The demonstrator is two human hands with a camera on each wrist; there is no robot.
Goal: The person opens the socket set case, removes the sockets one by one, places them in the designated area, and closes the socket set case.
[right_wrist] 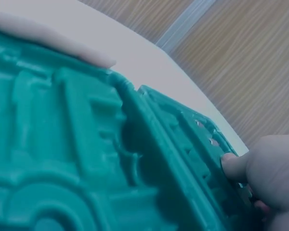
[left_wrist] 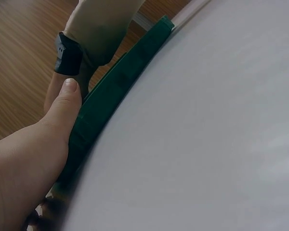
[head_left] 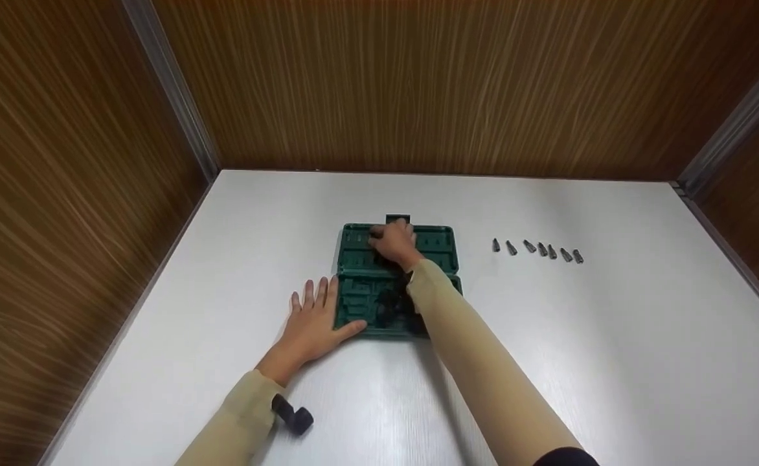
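Left hand [head_left: 311, 327] lies flat on the white counter [head_left: 612, 336], fingers straight and a little spread, thumb against the near left edge of the green tool case [head_left: 353, 298]. The case lies open mid-counter. Best kept braced this way so it does not slide.

Right hand [head_left: 394, 242] is over the far half of the case, fingers curled down into a row of slots; I cannot tell whether they pinch a piece. Judgement: press straight down, not sideways.

Case is moulded hard plastic, ribbed, with shaped recesses; a dark tool sits in the near half. Seven small dark tapered bits [head_left: 537, 249] lie in a row to the right, well apart from the case. Counter smooth, matte.
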